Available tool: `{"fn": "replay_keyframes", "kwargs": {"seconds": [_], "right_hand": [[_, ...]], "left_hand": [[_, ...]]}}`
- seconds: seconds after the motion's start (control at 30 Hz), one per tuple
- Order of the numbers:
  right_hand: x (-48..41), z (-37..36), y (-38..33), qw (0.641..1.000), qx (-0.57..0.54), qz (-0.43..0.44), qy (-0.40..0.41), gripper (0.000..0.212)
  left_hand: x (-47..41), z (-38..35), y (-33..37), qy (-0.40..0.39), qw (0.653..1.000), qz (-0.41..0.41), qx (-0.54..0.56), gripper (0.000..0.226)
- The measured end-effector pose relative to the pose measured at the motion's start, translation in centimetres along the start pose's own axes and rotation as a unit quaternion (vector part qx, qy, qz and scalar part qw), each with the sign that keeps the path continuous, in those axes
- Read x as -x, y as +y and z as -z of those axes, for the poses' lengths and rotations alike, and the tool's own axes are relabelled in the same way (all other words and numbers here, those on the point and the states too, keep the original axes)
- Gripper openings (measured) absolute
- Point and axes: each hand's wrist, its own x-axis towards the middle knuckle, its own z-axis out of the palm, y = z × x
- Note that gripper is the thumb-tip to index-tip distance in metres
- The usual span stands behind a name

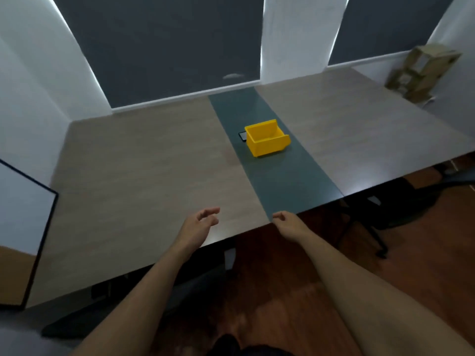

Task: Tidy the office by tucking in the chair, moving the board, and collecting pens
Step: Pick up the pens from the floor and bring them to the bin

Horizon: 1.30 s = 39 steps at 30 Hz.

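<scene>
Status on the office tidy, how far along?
Looks done: whiteboard stands off the table at far left. In hand: nothing, left hand and right hand are empty. Left: no pens visible, yellow bin looks empty; chair partly under the table.

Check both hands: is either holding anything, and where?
Nothing is held. The left hand and right hand are both empty, fingers loosely curled, at the table's near edge.

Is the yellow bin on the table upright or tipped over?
Upright. The yellow bin rests on its base on the table's grey centre strip, open top facing up; the visible interior looks empty.
</scene>
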Motion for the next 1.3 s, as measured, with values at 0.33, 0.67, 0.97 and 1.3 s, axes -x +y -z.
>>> {"fn": "replay_keyframes", "kwargs": {"seconds": [0.33,0.67,0.97,1.3], "right_hand": [[8.0,8.6,16.9,0.987,-0.103,-0.11,0.059,0.04],[14.1,13.2,29.8,0.946,-0.199,-0.212,0.146,0.039],[19.5,19.0,42.9,0.873,-0.279,-0.315,0.248,0.036],[25.8,25.7,53.1,0.768,-0.352,-0.404,0.349,0.035]], "left_hand": [[-0.2,-17.6,5.5,-0.131,0.989,-0.039,-0.061,0.027],[-1.6,-33.1,10.5,-0.293,0.939,-0.083,-0.156,0.027],[-1.9,-53.2,15.5,-0.434,0.87,-0.095,-0.215,0.027],[0.8,-75.6,21.1,-0.568,0.764,-0.099,-0.289,0.023]]}}
